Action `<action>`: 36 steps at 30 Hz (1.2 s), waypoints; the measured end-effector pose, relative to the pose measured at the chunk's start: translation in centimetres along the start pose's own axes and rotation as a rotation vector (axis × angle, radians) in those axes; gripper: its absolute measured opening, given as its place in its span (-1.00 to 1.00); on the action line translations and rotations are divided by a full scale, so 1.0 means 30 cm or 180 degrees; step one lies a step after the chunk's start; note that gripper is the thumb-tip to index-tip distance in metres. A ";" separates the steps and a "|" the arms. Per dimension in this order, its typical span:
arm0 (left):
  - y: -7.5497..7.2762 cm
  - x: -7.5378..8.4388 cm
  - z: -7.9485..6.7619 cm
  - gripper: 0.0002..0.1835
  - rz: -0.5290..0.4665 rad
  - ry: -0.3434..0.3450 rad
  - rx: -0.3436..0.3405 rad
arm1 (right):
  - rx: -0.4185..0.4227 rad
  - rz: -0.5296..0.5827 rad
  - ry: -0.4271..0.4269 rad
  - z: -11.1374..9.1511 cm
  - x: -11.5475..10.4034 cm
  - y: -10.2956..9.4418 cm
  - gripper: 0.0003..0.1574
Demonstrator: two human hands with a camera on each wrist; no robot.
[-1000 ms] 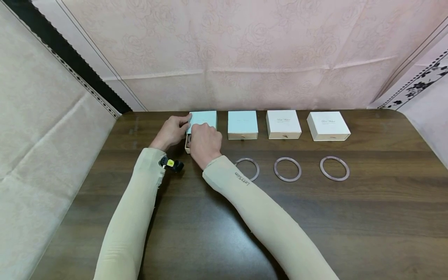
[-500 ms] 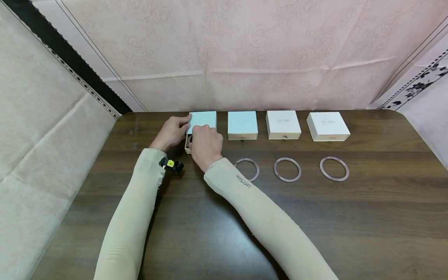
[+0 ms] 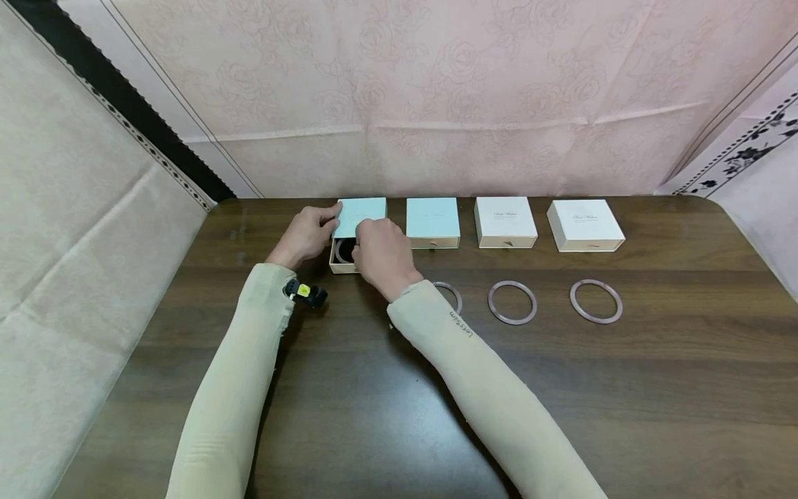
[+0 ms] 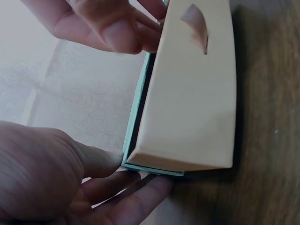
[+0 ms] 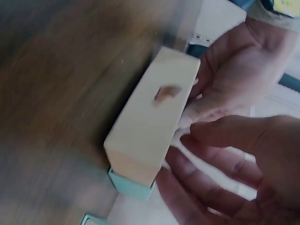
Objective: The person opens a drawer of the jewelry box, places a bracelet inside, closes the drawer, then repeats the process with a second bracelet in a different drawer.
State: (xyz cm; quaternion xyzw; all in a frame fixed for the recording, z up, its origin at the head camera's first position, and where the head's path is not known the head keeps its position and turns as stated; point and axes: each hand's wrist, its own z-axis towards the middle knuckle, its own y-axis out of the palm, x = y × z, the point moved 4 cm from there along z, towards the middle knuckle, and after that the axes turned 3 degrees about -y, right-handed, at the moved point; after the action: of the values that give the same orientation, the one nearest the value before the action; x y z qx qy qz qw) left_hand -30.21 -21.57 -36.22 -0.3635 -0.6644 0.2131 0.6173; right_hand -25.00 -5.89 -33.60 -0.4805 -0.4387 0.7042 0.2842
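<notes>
Nearest, the pale left sleeve (image 3: 224,388) and right sleeve (image 3: 486,395) reach forward across the brown wooden counter (image 3: 349,430); the right one bears dark lettering. A small black device with a yellow label (image 3: 305,292) sits at the left wrist.

Farther on, three pale rings lie flat in a row: a left ring (image 3: 458,296) partly covered by the right sleeve, a middle ring (image 3: 512,303) and a right ring (image 3: 595,301).

Beyond that, a cream drawer (image 4: 187,103) with a small pull tab (image 4: 200,28) stands partly out of the leftmost teal box (image 3: 360,213). Another ring (image 3: 339,251) shows inside on a dark lining. The right hand (image 3: 384,255) bends over the drawer's right part; whether it grips anything, I cannot tell. The left hand (image 3: 303,237) pinches the box's left side.

Rightward stand a second teal box (image 3: 432,218) and two white boxes (image 3: 505,216). Pink patterned cloth (image 3: 436,90) hangs behind.
</notes>
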 end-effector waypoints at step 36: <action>-0.001 -0.004 0.003 -0.48 -0.0082 -0.0074 -0.0007 | -0.0754 0.0133 -0.0379 -0.021 0.017 0.016 -0.81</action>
State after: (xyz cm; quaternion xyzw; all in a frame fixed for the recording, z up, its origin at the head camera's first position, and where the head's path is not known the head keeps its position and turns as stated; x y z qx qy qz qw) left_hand -30.29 -21.67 -36.30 -0.3530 -0.6765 0.2085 0.6118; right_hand -24.59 -5.48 -34.35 -0.4770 -0.5248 0.6805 0.1843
